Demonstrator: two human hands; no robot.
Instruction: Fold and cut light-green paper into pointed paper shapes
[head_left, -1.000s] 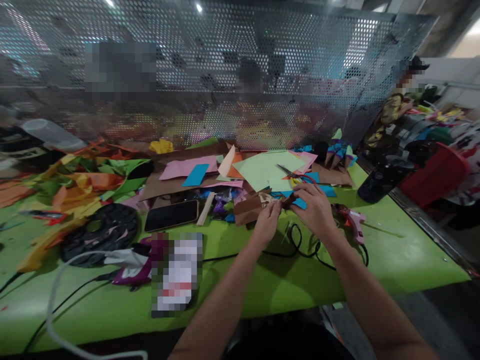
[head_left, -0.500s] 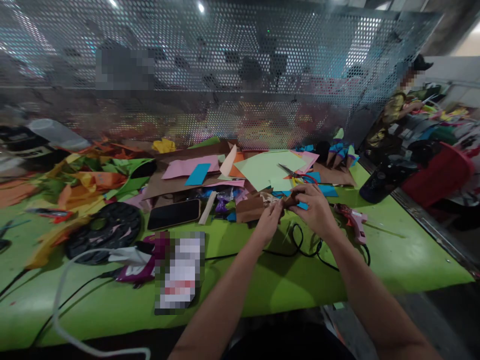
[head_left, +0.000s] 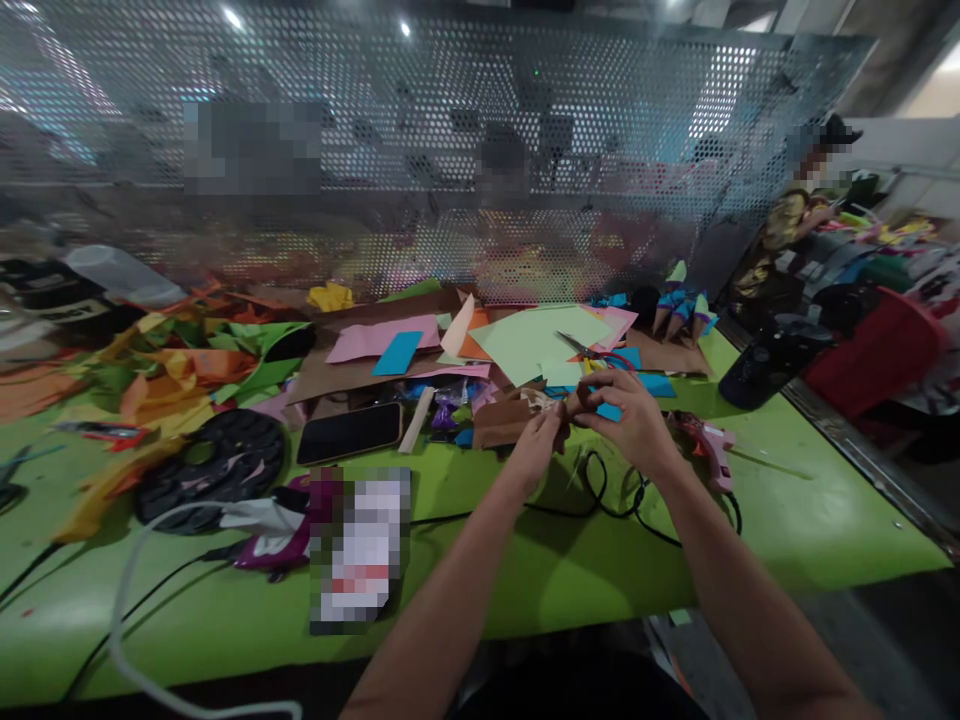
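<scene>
Both my hands meet over the middle of the green table, pinching a small piece of brown paper [head_left: 576, 404] between them. My left hand [head_left: 538, 443] grips its left side with closed fingers. From the right, my right hand [head_left: 628, 412] holds the other side between thumb and fingertips. Partly hidden by the fingers, its exact shape cannot be made out. Just left of my left hand lies a folded brown paper piece [head_left: 501, 422]. Scissors [head_left: 592, 352] with red and yellow handles rest on a pale green sheet [head_left: 536, 335] beyond my hands.
A pink glue gun [head_left: 712, 445] lies right of my hands, its black cable [head_left: 592, 500] looping below them. To the left are a phone [head_left: 350, 433], a black round tray [head_left: 217, 465] and a purple power strip [head_left: 289, 535]. A perforated metal screen [head_left: 435, 220] stands behind.
Both hands stay almost in place on the brown paper, their fingers shifting slightly. The view has tilted a little.
</scene>
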